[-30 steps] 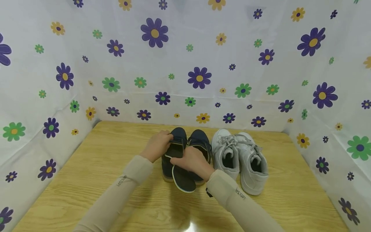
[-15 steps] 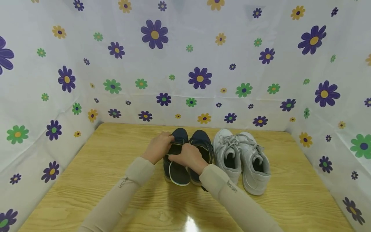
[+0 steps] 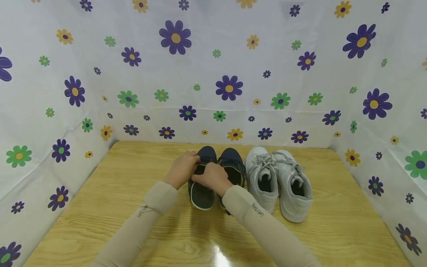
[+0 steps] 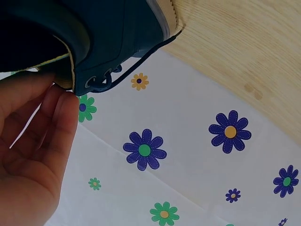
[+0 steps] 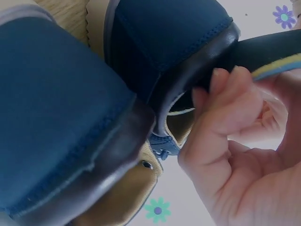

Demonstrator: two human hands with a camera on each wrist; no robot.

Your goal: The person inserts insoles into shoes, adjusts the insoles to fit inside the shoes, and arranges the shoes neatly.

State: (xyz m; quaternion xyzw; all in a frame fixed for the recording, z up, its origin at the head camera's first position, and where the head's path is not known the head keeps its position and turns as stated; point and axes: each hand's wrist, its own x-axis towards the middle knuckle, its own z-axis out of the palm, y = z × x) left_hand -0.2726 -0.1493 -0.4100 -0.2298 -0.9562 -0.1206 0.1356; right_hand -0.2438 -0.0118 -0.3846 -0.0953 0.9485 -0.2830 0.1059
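Note:
Two navy lace-up shoes stand side by side at mid-table in the head view, toes away from me. My left hand (image 3: 182, 168) pinches the eyelet edge at the opening of the left navy shoe (image 3: 207, 152); the left wrist view shows fingertips at that edge. My right hand (image 3: 213, 178) grips a dark insole (image 3: 202, 196) with a pale, blue-and-yellow edge. Its front part is inside the left shoe's opening, while the rear end tilts up above the heel (image 5: 174, 33). The right navy shoe (image 3: 231, 156) is partly covered by my right hand.
A pair of white lace-up sneakers, the nearer one (image 3: 261, 170) and the other (image 3: 295, 193), stands just right of the navy shoes. The wooden table (image 3: 133, 222) ends at a flowered cloth (image 3: 200, 74) behind and at both sides.
My right hand has moved forward and left with the insole, sliding it farther into the left shoe and lining it up over the heel. My left hand stays at the shoe's edge.

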